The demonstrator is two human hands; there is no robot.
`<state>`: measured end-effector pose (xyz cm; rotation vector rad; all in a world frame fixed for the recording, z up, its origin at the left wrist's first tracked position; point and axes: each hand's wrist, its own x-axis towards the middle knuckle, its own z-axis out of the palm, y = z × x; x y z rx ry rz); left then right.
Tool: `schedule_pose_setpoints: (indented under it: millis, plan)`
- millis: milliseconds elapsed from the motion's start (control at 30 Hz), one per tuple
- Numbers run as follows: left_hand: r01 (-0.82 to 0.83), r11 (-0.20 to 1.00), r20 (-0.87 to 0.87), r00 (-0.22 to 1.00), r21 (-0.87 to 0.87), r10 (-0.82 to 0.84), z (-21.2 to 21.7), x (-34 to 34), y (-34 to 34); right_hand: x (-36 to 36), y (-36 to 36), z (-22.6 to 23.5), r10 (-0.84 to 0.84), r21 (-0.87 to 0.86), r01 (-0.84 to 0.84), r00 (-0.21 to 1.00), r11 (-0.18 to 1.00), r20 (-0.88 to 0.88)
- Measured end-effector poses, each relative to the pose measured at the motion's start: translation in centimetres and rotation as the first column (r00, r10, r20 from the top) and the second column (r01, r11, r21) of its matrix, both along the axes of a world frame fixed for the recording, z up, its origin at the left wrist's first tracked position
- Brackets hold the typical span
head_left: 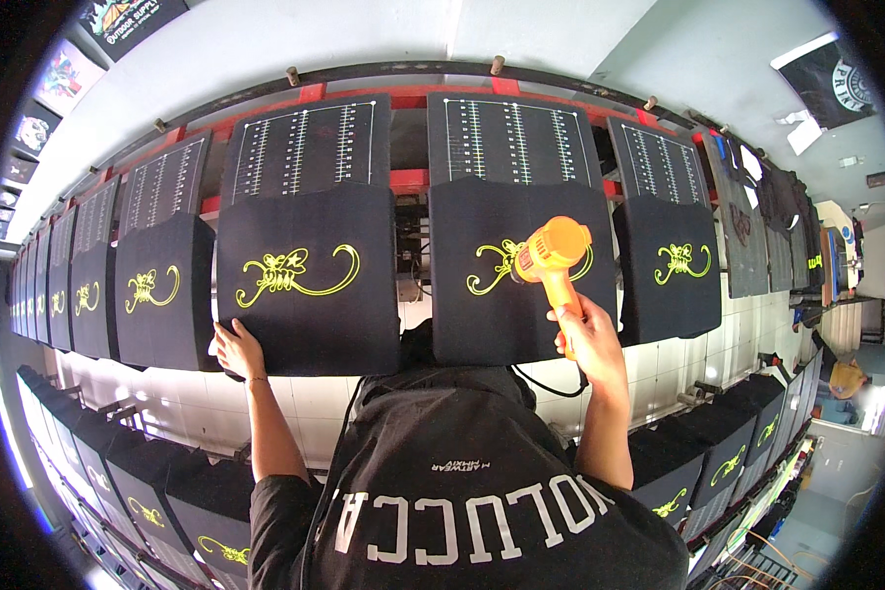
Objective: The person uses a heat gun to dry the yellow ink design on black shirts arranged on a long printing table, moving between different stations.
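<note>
My right hand [590,339] is wrapped around the handle of an orange heat gun [558,256], held over a black shirt [521,329] stretched on a printing board. The gun's head covers part of that shirt's yellow-green curled print. A black cord runs down from the handle. At the left, my left hand [238,350] rests on the lower left corner of another black shirt [310,339], fingers spread along its edge. This shirt bears a yellow-green print [298,271] of a winged figure with a long curled tail, fully visible.
Similar boards with printed black shirts continue left [146,285] and right [674,265]. The boards' upper ends carry white ruler markings, with a red metal frame [408,179] behind. Another row of shirts [147,482] stands behind me. White floor tiles [305,418] lie between rows.
</note>
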<state>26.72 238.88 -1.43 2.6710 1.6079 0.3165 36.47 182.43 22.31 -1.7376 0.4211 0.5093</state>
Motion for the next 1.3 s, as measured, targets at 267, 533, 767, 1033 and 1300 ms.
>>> schedule_pose_setpoints:
  millis: [267, 533, 767, 1033, 1300]
  plan:
    - [0.002, 1.0, 0.012, 1.0, -0.026, -0.002, 0.4, 0.1, -0.3, 0.1, 1.3, -0.5, 0.057, 0.054, -0.06, 0.997, 0.997, 0.043]
    - [-0.009, 1.0, 0.018, 1.0, 0.017, 0.009, 0.1, 0.0, -0.3, -0.5, 1.7, 0.1, 0.051, 0.092, -0.047, 0.998, 0.995, -0.042]
    - [-0.023, 0.999, 0.03, 0.999, -0.036, 0.024, 1.1, 0.4, -1.0, -1.6, 2.2, 0.3, 0.089, 0.095, -0.087, 0.996, 0.992, -0.018]
    - [-0.028, 1.0, 0.006, 1.0, -0.012, 0.028, 0.9, 0.5, -0.8, -1.8, 3.4, 0.4, 0.156, 0.096, -0.156, 0.988, 0.983, 0.008]
    - [-0.032, 0.999, 0.019, 0.999, -0.021, 0.033, 0.9, 0.5, -0.9, -1.0, 4.3, 0.6, 0.233, 0.067, -0.231, 0.972, 0.971, -0.018]
